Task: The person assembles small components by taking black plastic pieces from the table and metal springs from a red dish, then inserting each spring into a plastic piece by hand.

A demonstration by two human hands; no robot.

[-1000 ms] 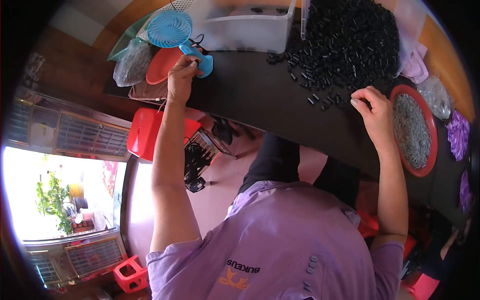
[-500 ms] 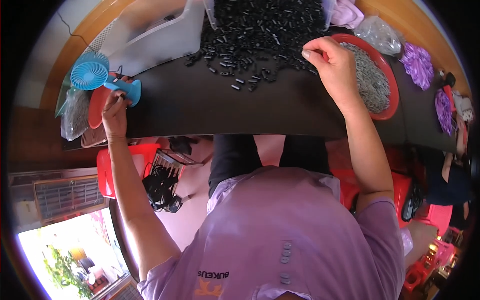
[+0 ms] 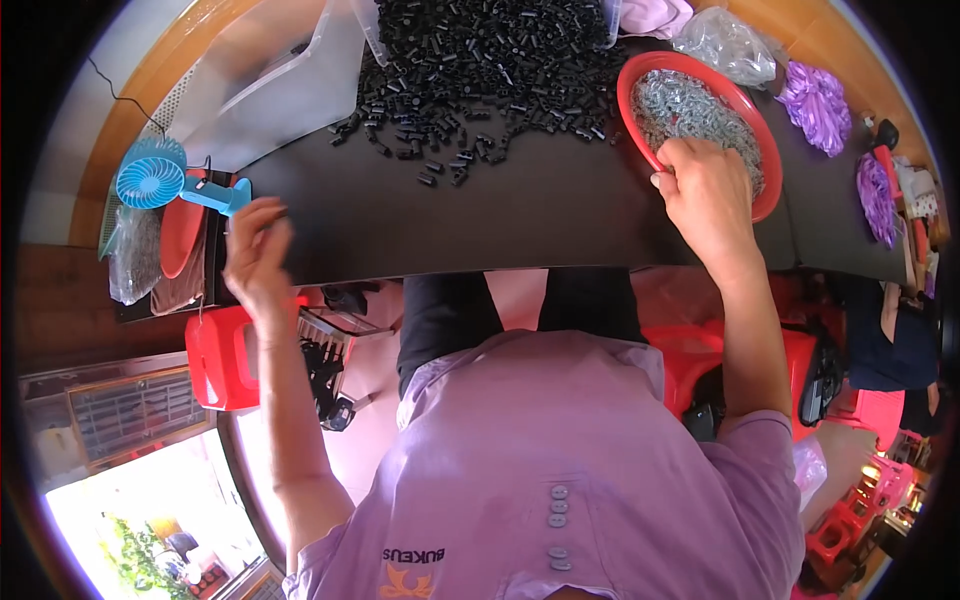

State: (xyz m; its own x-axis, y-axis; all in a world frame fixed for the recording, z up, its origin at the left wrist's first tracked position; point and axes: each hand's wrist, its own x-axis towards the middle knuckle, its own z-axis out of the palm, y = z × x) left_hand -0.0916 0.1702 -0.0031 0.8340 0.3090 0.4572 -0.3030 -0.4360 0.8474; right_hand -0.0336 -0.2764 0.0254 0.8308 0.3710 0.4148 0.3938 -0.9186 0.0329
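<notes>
My right hand (image 3: 708,195) is at the near side of the red basin (image 3: 767,200), its fingers bent over the rim and its thumb just outside. Those fingers look closed; what they hold, if anything, is hidden. The basin is full of small silvery-grey metal pieces (image 3: 690,105). My left hand (image 3: 258,260) hangs over the table's near edge, beside the base of a blue handheld fan (image 3: 150,180). Its fingers are curled and blurred by motion, and I cannot make out anything in them. Small black cylindrical pieces (image 3: 490,70) spread over the far middle of the table.
A translucent plastic bin (image 3: 275,100) stands at the far left, near a red dish (image 3: 182,235) and a clear plastic bag (image 3: 135,255). On the right lie another clear bag (image 3: 725,48) and purple plastic bundles (image 3: 815,105). A red stool (image 3: 220,360) stands below the table.
My right hand has moved from the edge of the black pieces to the basin's near rim. My left hand has drawn back from the fan base, toward me. The view has shifted slightly.
</notes>
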